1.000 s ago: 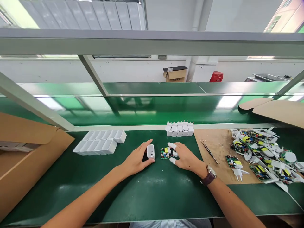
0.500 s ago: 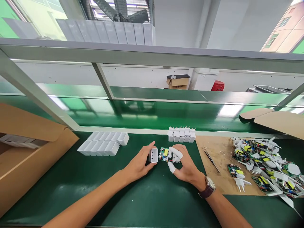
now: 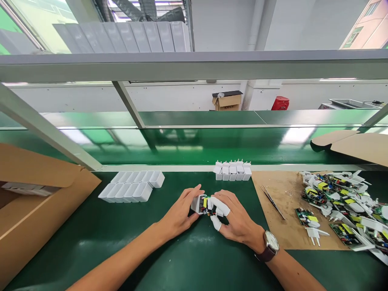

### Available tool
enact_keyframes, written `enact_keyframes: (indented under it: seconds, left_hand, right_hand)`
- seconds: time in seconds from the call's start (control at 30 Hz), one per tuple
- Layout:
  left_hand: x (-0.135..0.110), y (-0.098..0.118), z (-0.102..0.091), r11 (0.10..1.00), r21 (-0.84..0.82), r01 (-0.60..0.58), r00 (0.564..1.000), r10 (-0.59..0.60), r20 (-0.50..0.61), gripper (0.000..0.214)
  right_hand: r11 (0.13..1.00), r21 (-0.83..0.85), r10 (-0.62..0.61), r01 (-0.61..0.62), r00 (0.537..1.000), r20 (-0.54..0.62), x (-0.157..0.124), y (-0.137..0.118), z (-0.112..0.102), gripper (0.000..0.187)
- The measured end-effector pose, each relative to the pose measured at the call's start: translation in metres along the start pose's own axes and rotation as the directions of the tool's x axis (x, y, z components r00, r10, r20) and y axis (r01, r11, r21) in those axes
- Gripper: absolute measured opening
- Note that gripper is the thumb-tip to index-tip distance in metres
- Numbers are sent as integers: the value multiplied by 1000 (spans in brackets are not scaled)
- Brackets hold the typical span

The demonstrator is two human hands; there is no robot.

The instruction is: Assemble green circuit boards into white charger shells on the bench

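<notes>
My left hand grips a small white charger shell just above the green mat, its open end facing right. My right hand, with white finger cots on several fingertips and a watch on the wrist, pinches a green circuit board and holds it partly inside that shell. The two hands meet at the centre of the bench.
Two rows of empty white shells lie at the left. A row of plug parts stands behind the hands. A brown pad carries tweezers and a heap of boards and plug pieces. A cardboard box is far left.
The shell and board lay apart a second ago. My hands have come together, and the board has gone from beside the shell to partly inside its open end.
</notes>
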State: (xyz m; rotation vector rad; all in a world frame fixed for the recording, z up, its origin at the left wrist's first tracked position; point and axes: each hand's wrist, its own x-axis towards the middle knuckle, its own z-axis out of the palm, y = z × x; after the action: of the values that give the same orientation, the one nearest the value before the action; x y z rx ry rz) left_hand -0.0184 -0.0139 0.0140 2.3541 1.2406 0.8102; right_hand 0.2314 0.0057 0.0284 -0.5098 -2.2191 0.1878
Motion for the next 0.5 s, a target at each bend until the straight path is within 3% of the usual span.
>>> enact_keyframes:
  seconds: [0.5]
  left_hand:
    - [0, -1, 2, 1000, 3, -5, 1000, 5, 0, 88]
  right_hand:
    - [1000, 24, 3, -3, 1000, -11, 0, 0, 0, 69]
